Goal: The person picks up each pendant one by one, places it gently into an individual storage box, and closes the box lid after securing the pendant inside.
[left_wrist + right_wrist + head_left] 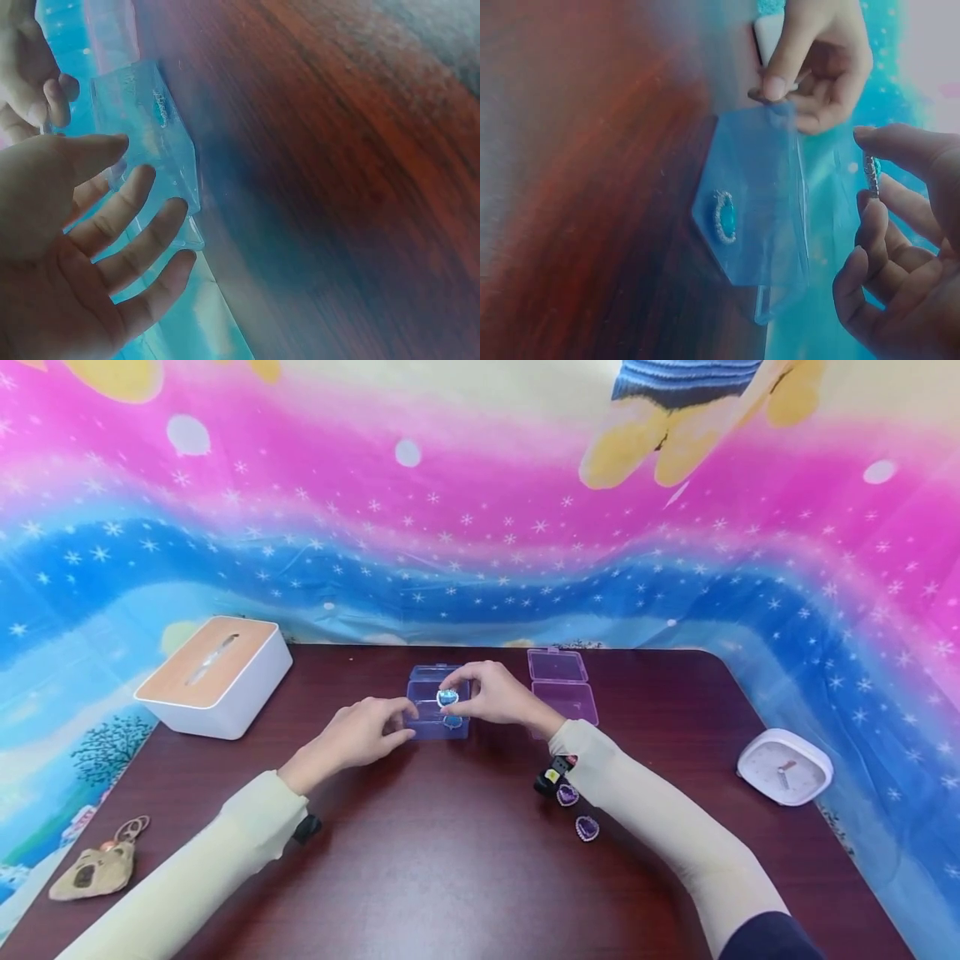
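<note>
- Blue gem (447,697) with a pale beaded rim: you have it in your right hand (497,692), raised above the blue box (426,732) and clear of its walls.
- Your right fingers (875,225) are closed down to the gem's thickness, pinching it between thumb and fingertip; the others curl loosely.
- The blue box is see-through and sits on the tabletop (420,852) in front of you, its lid (429,673) open at the far side.
- A second blue gem (452,722) lies inside the box, toward your right at the near side.
- Your left hand (358,731) is at the box's left edge, its fingers (146,244) parted and relaxed with nothing in their grasp; you cannot tell from these views whether they touch the wall.
- Just right of the blue box, partly behind your right hand, is a purple box (568,700), its lid (557,666) open too.
- Nearer you, beside your right forearm, two purple gems (567,794) lie on the tabletop.
- Farther out: a tissue box (247,702) and a tan pouch (93,870) to your left, a white clock (787,768) to your right.
- A patterned cloth (480,527) hangs behind everything.
</note>
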The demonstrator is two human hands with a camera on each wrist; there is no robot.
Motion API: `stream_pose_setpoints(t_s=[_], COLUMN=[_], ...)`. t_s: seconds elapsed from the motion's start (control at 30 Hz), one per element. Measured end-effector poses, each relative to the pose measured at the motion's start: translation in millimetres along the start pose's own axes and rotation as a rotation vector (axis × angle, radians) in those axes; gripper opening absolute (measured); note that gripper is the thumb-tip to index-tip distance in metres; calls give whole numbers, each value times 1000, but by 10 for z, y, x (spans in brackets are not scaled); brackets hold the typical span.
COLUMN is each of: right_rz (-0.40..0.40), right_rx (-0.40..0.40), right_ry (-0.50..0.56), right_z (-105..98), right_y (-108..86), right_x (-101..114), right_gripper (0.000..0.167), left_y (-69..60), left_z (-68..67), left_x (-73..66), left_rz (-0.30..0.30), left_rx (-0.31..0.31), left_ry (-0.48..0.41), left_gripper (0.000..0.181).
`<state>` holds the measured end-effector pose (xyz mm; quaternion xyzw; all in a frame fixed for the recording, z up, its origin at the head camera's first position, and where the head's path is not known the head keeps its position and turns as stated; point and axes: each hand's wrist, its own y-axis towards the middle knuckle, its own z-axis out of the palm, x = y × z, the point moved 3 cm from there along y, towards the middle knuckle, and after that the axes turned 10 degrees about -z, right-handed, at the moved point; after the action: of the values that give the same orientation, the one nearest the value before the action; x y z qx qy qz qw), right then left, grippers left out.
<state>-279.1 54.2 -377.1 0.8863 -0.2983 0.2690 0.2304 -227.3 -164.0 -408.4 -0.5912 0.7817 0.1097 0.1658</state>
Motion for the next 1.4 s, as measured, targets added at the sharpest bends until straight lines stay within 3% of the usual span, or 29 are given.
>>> stream_pose_setpoints(t_s=[0.23, 0.47, 0.87, 1.4], right_rz=[44, 127, 164, 191], right_rx=[-36, -97, -61, -42], right_ry=[19, -74, -92, -199], right_z=[29, 112, 332, 432], right_y=[140, 207, 191, 251], right_x=[-101, -157, -164, -146], right_gripper=[33, 30, 28, 28], left_y=[7, 13, -4, -4], left_z=[-8, -21, 5, -30], left_x=[1, -18, -3, -22], left_rz=[-2, -7, 6, -1], left_rx=[-58, -63, -67, -59], left_ry=[-19, -11, -5, -10], left_gripper=[6, 8, 6, 6])
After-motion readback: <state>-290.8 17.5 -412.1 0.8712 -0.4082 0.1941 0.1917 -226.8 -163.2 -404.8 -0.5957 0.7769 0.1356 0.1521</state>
